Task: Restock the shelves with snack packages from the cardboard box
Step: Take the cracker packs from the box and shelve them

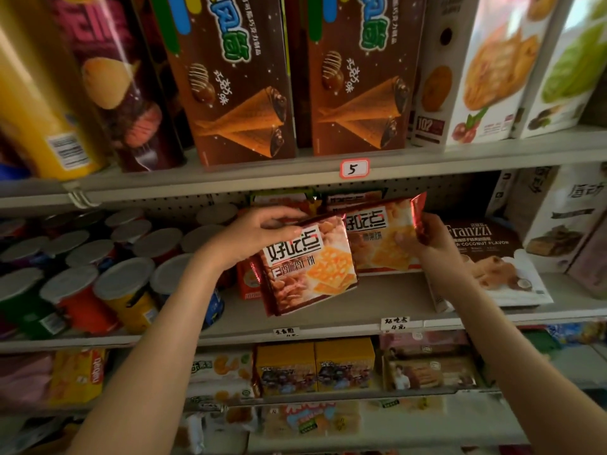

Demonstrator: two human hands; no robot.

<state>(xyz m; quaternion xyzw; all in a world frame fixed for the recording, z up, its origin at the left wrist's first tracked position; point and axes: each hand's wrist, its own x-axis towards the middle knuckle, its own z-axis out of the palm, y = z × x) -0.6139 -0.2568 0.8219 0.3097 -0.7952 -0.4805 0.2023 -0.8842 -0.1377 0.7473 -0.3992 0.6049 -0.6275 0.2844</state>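
Observation:
Two red-brown cracker packets stand on the middle shelf [377, 300]. My left hand [259, 233] grips the top edge of the nearer packet [312, 270], which leans tilted with its bottom on the shelf. My right hand [423, 238] pinches the right edge of the second packet [384, 241], set just behind and to the right of the first. More packets of the same kind stand behind them at the back of the shelf. The cardboard box is out of sight.
Several crisp cans [98, 274] lie on their sides at the left of this shelf. A Franzzi cookie box [492, 257] lies at the right. Tall brown cone boxes [236, 77] stand on the shelf above, and yellow boxes [315, 366] on the one below.

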